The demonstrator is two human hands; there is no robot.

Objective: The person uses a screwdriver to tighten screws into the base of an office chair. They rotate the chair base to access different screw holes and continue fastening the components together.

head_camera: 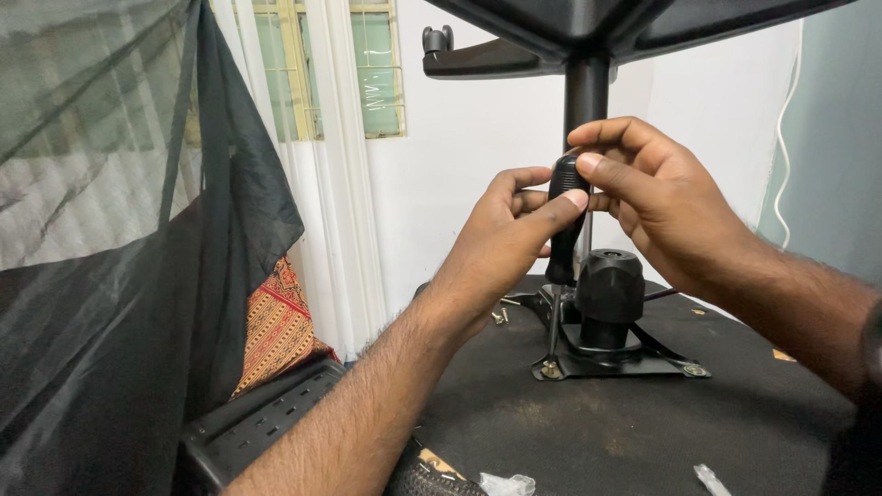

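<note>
Screwdriver (564, 220): black handle, upright, tip down on a screw (550, 369) at the corner of the black metal plate (634, 364).
Left hand (501, 243): fingers curled round the handle, thumb pressed on its side.
Right hand (657, 197): fingertips pinching the handle's top.
Plate: lies on the upturned dark seat underside (625, 422), beside a black knob (609, 285).
Loose screws (501, 316): near the plate's left edge.

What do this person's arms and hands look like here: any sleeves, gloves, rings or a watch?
Both forearms are bare as far as the frame shows, with visible hair. The left hand and right hand wear no gloves, and no rings or watch show. Fingernails are short and unpainted.
</note>
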